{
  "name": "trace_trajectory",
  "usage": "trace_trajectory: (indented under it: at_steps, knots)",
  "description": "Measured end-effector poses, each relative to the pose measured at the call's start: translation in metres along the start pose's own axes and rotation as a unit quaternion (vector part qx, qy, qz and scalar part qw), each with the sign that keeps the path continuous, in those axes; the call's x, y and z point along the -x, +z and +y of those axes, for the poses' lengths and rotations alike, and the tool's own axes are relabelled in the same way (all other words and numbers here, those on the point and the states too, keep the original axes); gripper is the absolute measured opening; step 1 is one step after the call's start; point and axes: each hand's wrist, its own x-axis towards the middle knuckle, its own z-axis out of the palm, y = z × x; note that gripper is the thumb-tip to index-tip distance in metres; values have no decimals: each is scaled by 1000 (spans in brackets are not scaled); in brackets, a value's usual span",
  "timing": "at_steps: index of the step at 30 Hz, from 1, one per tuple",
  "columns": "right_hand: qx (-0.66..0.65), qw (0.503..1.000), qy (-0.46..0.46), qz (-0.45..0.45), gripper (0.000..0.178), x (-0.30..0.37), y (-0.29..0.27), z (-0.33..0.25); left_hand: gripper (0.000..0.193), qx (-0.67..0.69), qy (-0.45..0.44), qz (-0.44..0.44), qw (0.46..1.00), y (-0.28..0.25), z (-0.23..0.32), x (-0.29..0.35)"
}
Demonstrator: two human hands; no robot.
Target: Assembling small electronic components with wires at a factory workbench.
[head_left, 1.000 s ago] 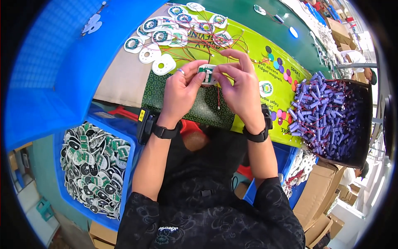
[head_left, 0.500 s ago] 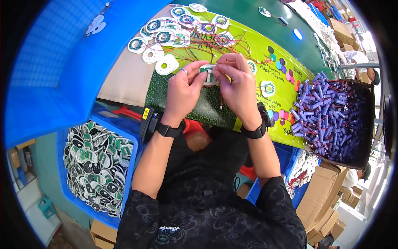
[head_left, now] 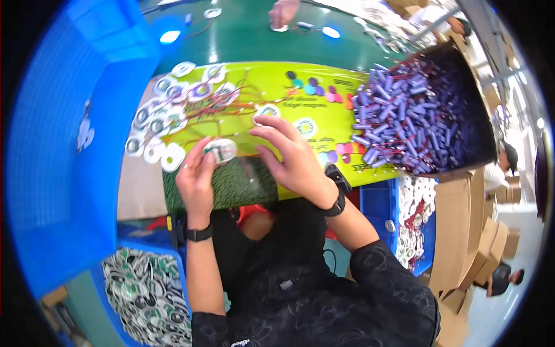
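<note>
Between the thumb and fingers of my left hand (head_left: 195, 184) is a white oval piece with a green circuit board (head_left: 222, 151), held over the dark green mat (head_left: 254, 185). To its right, my right hand (head_left: 298, 162) is open, its fingers apart and slightly bent. Its fingertips overlap the near edge of a white ring-shaped disc (head_left: 268, 111); whether they touch it I cannot tell. Another white disc (head_left: 305, 128) lies right of those fingers. Several white discs with ring-shaped boards (head_left: 157, 125) and red wires are heaped on the left.
An open box of purple wired cylinders (head_left: 404, 115) stands at the right. Blue bins hold white-and-green pieces (head_left: 141, 295) at lower left and white parts with red wires (head_left: 413, 225) at lower right. Another person's hand (head_left: 283, 13) is on a white piece on the green surface (head_left: 243, 43).
My hands have separated: the left keeps the oval piece, while the right has let go and opened. The view has shifted, and another person's hand has appeared at the far side.
</note>
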Motion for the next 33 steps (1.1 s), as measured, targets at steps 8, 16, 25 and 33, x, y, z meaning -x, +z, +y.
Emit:
trace_trajectory:
  at_steps: [8, 16, 25, 33]
  knots:
    - [251, 963, 84, -57, 56, 61, -30, 46, 34, -20, -12, 6, 1000, -12, -7, 2]
    - [309, 936, 69, 157, 29, 14, -132, 88, 30, -8, -4, 18, 1000, -7, -7, -3]
    - [592, 791, 136, 66, 30, -11, -165, 144, 30, -9, -9, 0, 1000, -9, -9, 0]
    - [529, 828, 23, 185, 28, -7, -168, 79, 31, -13, -19, -17, 1000, -5, -5, 2]
